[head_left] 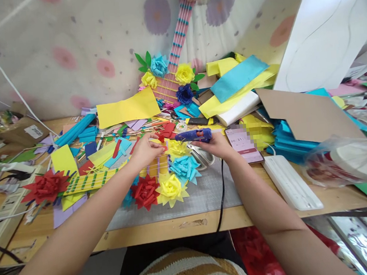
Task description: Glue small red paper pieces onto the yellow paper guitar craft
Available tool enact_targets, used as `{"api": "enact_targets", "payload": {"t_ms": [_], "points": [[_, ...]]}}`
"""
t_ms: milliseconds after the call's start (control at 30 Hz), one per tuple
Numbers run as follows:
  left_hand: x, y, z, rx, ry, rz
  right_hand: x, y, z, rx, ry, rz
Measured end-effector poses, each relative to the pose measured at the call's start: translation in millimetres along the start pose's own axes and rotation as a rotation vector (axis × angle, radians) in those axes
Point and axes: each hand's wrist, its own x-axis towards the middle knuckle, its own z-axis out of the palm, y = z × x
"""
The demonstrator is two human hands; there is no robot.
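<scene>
My right hand is wrapped round a blue hot glue gun, its nozzle pointing left and its black cord hanging over the table edge. Close to the nozzle, my left hand pinches a small red paper piece. Below both hands lies a paper guitar with a yellow neck. Around its body are a red paper flower, a yellow flower and a light-blue flower. Another red flower sits at the neck's left end. Scissors lie beside the body, partly hidden.
A grey cutting mat lies underneath. Behind are paper scraps, a yellow sheet and a pink paper guitar. To the right are a phone, a white power-bank-like box and brown cardboard. Power strips stand left.
</scene>
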Motion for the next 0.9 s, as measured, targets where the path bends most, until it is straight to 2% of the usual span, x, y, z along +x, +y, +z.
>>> {"api": "enact_targets", "payload": {"t_ms": [133,233,300,433,567,767,900], "points": [[2.0,-0.9,-10.0,-0.038,0.041,-0.025,3.4,9.3,-2.1,0.165,0.187,0.119],[3.1,3.1,-17.6,-0.026,0.074,-0.049,5.6,13.8,-5.3,0.181,0.331,0.196],[3.7,7.3,-21.5,-0.023,0.076,-0.052,6.4,16.9,-6.5,0.168,0.380,0.236],[5.2,14.2,-25.5,-0.021,0.044,-0.027,7.0,28.1,-4.3,0.174,0.400,0.295],[7.9,17.8,-26.9,-0.016,-0.008,0.065,8.1,45.8,-1.1,0.150,0.389,0.352],[18.3,32.2,-26.0,0.122,-0.063,0.354,9.8,59.7,-1.4,-0.157,0.395,0.484],[27.9,40.1,-21.3,0.274,-0.122,0.464,9.4,58.1,0.6,-0.321,0.356,0.539]]}}
